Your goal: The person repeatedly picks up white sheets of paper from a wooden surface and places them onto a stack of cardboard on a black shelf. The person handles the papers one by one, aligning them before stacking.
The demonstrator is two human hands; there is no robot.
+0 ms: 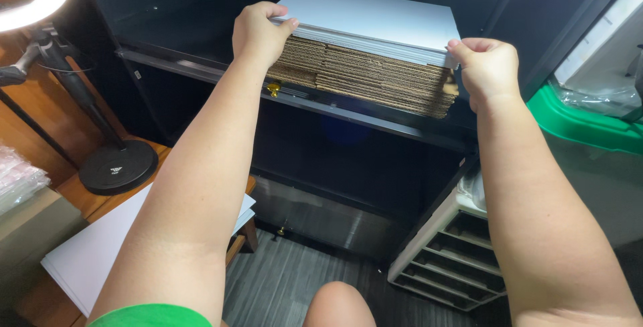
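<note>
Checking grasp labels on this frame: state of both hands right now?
Left hand: closed on the left edge of the white sheets atop the cardboard stack.
Right hand: closed, pinching the right corner of the same white sheets.

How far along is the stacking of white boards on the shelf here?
Done: a pile of brown cardboard sheets lies on the dark shelf. In hand: left hand and right hand grip the white boards on top. Left: more white sheets lie on the wooden table.
</note>
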